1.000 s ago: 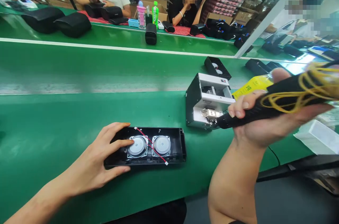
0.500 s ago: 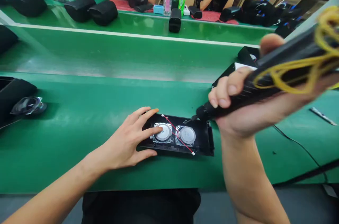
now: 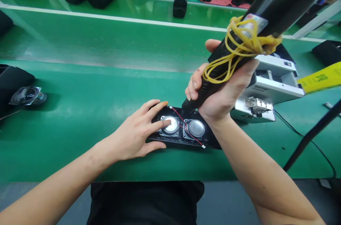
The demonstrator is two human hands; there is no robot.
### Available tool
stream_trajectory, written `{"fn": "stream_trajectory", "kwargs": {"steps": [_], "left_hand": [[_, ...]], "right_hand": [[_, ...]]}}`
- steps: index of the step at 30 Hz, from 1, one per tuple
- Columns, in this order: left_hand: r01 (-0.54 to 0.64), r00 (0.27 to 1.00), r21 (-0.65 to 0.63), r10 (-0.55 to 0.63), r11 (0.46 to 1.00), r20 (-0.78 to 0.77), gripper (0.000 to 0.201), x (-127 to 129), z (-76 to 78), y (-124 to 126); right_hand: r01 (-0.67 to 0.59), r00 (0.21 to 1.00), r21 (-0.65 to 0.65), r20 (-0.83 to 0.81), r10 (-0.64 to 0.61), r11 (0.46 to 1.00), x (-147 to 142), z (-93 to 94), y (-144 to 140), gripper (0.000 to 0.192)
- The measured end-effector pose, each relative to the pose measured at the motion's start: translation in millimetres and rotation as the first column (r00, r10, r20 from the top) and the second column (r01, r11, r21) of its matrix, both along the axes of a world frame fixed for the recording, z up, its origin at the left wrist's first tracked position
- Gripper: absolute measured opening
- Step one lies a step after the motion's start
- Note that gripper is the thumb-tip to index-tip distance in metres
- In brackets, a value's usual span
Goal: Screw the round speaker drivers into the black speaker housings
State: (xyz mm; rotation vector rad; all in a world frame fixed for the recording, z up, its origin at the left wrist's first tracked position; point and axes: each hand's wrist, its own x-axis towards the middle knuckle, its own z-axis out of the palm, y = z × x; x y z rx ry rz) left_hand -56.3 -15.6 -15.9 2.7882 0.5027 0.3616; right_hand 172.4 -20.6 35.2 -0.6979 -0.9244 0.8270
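The black electric screwdriver wrapped in yellow rubber bands (image 3: 239,47) has been swung upright since the earlier frame, its tip brought down at the back edge of the black plastic speaker housing (image 3: 183,129). It is gripped by the right hand (image 3: 218,93); the housing's 2 silver drivers are steadied under the flat, open left hand (image 3: 135,136). Screw-driving appears in hand, calling next for straight downward pressure.

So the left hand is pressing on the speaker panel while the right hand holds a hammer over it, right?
Not quite. In the head view the right hand holds a black electric screwdriver wrapped in yellow rubber bands, not a hammer. The left hand does press on the speaker panel.
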Motion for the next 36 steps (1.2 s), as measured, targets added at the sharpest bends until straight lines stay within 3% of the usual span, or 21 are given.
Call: {"fn": "stream_trajectory", "kwargs": {"steps": [14,19,29,36], "left_hand": [[-0.016,0.999,-0.008,0.016,1.0,0.035,0.045,-0.2,-2.7,-0.7],[-0.016,0.999,0.004,0.016,1.0,0.04,0.045,0.4,-3.6,0.0],[-0.021,0.999,-0.004,0.021,1.0,0.032,0.044,0.4,-2.9,-0.3],[-0.014,1.0,-0.016,0.014,1.0,0.005,0.042,4.2,1.7,-1.0]], "right_hand": [[-0.024,0.998,0.073,0.058,0.02,0.997,0.0,-12.0,7.0,0.07],[-0.077,0.995,-0.035,0.055,0.079,0.996,-0.1,-10.0,2.3,0.072],[-0.088,0.995,0.014,0.048,0.087,0.996,-2.3,-19.6,5.0,0.078],[-0.169,0.983,-0.08,0.056,0.174,0.982,-5.3,-20.5,-0.9,0.072]]}}
